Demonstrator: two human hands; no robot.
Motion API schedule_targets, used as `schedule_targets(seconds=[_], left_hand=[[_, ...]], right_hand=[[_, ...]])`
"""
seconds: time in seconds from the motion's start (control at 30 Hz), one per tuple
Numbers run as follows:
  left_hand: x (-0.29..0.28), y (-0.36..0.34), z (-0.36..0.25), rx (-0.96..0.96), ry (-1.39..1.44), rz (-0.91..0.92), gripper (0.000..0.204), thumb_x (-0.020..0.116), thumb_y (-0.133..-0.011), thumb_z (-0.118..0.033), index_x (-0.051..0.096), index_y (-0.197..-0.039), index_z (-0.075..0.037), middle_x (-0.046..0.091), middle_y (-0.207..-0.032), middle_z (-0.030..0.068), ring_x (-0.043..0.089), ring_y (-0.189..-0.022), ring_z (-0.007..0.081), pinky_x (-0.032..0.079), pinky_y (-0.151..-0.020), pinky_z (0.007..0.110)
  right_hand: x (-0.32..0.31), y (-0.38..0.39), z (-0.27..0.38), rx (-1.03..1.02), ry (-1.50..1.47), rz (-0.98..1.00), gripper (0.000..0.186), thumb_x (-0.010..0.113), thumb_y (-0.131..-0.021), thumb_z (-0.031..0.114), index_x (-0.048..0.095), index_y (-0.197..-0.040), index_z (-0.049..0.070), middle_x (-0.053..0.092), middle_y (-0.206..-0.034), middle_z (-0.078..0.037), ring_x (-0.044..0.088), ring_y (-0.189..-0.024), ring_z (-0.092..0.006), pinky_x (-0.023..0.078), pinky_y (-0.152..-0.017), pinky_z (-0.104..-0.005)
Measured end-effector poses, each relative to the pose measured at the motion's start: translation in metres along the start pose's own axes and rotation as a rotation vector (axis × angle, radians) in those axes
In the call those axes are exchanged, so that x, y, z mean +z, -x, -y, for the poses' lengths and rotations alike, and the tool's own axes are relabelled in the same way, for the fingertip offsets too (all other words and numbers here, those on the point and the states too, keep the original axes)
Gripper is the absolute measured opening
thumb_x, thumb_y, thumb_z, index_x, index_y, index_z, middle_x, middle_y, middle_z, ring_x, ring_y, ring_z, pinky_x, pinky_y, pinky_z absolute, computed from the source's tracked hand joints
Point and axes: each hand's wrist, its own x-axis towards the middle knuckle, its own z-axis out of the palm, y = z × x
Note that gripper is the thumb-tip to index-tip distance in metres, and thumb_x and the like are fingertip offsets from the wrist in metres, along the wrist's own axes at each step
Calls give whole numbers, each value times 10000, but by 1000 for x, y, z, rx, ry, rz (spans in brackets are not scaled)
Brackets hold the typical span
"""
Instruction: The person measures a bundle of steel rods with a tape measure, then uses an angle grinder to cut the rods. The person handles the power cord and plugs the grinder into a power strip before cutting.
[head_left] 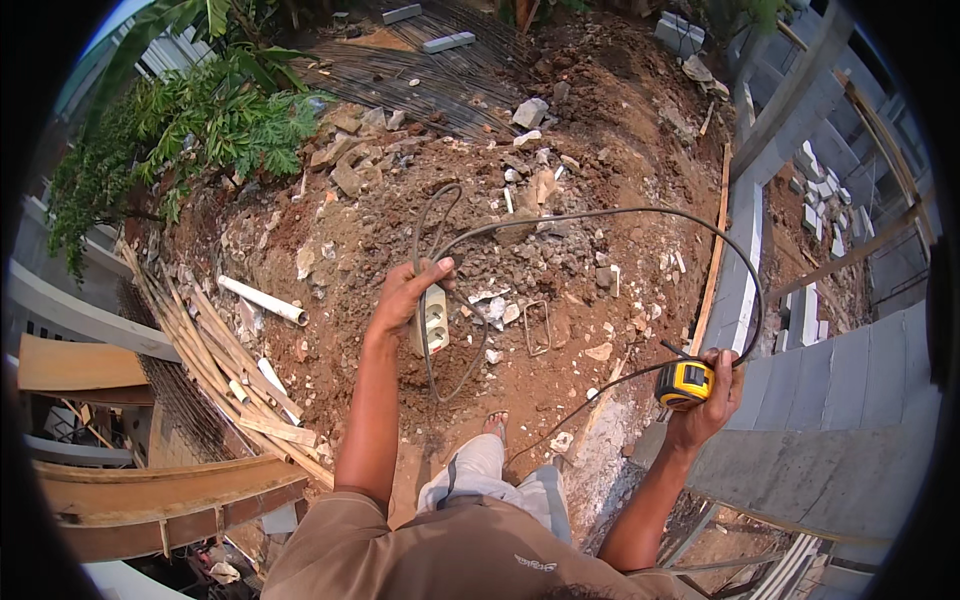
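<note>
A left hand [408,292] is gripping a cream, rectangular socket strip [435,318]; right of it, the right hand [716,398] is clasping a yellow-and-black tape measure [685,384] and thin dark cable [640,210].

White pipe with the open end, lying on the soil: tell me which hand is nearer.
Left. The left hand, holding the socket strip, is right of the white pipe; the right hand, holding the tape measure, is much farther right.

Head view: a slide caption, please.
Left hand holding a pale socket strip, right hand a yellow tape measure and dark cable, above rubble-strewn soil.
</note>
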Motion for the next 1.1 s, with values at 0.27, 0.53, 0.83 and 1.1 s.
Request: schedule_targets(seconds=[0.27,0.53,0.83,1.1], left_hand=[[188,-204,-115,136,-198,186,447,955,-903,-455,830,-963,-30,776,-887,41,689,-806,135,530,-753,324],[340,-405,-109,56,-300,100,391,952,-910,-405,823,-924,-36,770,-846,49,683,-780,130,512,-727,306],[486,-570,-103,-89,-293,-168,351,955,-907,-370,813,-923,-50,751,-846,30,634,-738,126,475,-688,299],[641,-805,-122,-72,-255,-127,341,953,-915,-358,801,-945,-54,767,-911,44,686,-848,157,525,-807,352]], right_hand=[[-38,-158,-46,292,221,15,242,699,-1125,276,673,-1006,67,668,-889,-41,649,-775,-123,528,-709,-283],[-141,-361,-230,723,293,-154,230,743,-1076,261,703,-932,86,666,-841,-25,678,-734,-153,541,-639,-325],[-66,-784,-270,592,293,-130,244,728,-1092,255,671,-918,93,634,-842,-16,639,-717,-122,514,-642,-312],[60,-1073,-297,345,203,-63,317,703,-1111,274,629,-870,81,590,-842,-25,600,-762,-134,500,-694,-321]])
